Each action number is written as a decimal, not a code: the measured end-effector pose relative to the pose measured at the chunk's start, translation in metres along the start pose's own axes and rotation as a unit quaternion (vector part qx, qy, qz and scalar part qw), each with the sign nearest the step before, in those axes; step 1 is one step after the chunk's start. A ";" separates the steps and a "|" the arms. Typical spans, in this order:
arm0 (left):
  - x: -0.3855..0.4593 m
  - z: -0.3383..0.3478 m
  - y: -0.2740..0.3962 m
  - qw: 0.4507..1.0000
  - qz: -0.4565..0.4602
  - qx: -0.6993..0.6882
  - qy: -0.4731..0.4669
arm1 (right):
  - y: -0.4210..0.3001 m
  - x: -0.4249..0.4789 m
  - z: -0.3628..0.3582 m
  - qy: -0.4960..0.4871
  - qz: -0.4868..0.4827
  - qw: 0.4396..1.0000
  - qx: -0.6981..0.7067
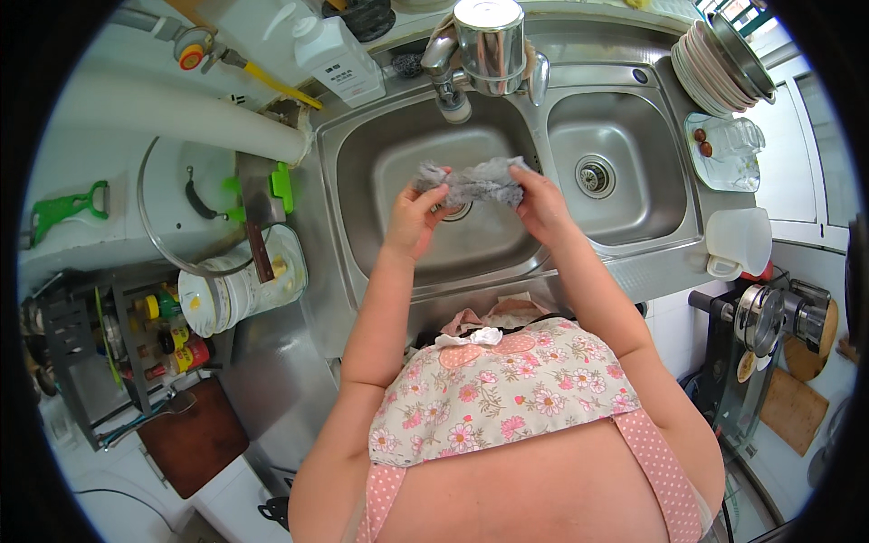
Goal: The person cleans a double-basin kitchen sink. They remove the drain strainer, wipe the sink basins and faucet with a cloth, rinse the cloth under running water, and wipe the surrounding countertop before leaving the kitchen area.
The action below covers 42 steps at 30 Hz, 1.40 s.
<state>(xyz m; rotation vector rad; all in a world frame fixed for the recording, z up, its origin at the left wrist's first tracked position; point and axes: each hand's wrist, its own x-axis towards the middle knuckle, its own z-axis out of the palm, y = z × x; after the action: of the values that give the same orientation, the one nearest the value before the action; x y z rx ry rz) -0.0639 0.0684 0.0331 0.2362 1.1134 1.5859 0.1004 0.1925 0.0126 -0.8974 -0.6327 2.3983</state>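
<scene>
A crumpled grey cloth (pixel 483 182) is stretched between my two hands above the larger basin (pixel 380 224) of a steel double sink. My left hand (pixel 419 212) pinches its left end between thumb and fingers. At the other end, my right hand (pixel 543 203) grips the cloth's right edge. Behind the cloth, the basin's drain is partly hidden. The tap spout (pixel 453 107) with a chrome filter housing (pixel 490 51) stands beyond my hands, and I see no clear stream of water.
Right of the large basin is a smaller basin (pixel 621 210). Stacked plates (pixel 709 71), a tray (pixel 726 173) with glassware and a white pitcher (pixel 740 237) line the right edge. A white pump bottle (pixel 339 61), a cleaver (pixel 256 210) and dishes (pixel 227 292) stand left.
</scene>
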 end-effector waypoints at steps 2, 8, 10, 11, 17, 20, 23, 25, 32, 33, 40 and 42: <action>-0.003 -0.015 0.006 1.000 -0.010 -0.015 0.003 | -0.015 -0.005 -0.002 -0.034 -0.027 0.999 0.022; 0.015 -0.073 0.000 0.904 0.012 0.422 0.073 | -0.033 -0.011 0.013 0.005 -0.134 0.920 -0.369; 0.005 -0.041 0.003 0.845 0.109 0.513 0.101 | -0.035 -0.014 0.015 -0.027 -0.168 0.905 -0.390; 0.001 -0.026 0.006 0.848 0.152 0.502 0.070 | -0.036 -0.018 0.021 -0.044 -0.170 0.896 -0.408; -0.016 0.043 0.020 0.852 0.266 0.431 -0.134 | -0.054 -0.049 0.057 -0.135 -0.092 0.911 -0.379; -0.020 0.040 0.028 0.865 0.173 0.427 -0.198 | -0.069 -0.062 0.062 -0.150 -0.125 0.897 -0.397; -0.027 0.023 0.033 0.885 0.060 0.431 -0.163 | -0.082 -0.063 0.046 -0.090 -0.171 0.867 -0.459; -0.042 0.014 0.047 0.864 0.035 0.487 -0.125 | -0.082 -0.072 0.046 -0.093 -0.219 0.869 -0.434; -0.073 -0.021 0.075 0.830 0.246 0.500 -0.027 | -0.058 -0.060 0.041 -0.107 -0.189 0.890 -0.402; -0.079 -0.023 0.078 0.830 0.257 0.494 -0.023 | -0.054 -0.060 0.046 -0.103 -0.178 0.892 -0.403; -0.129 -0.034 0.113 0.778 0.272 0.559 0.088 | -0.021 -0.051 0.081 -0.133 -0.154 0.903 -0.379; -0.144 -0.041 0.116 0.764 0.280 0.572 0.107 | -0.010 -0.052 0.095 -0.147 -0.140 0.915 -0.350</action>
<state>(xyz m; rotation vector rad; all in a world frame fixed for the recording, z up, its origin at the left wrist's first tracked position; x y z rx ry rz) -0.1171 -0.0669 0.1548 1.3271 2.2564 1.1950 0.0715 0.1460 0.1062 -0.6328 -1.6847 2.0602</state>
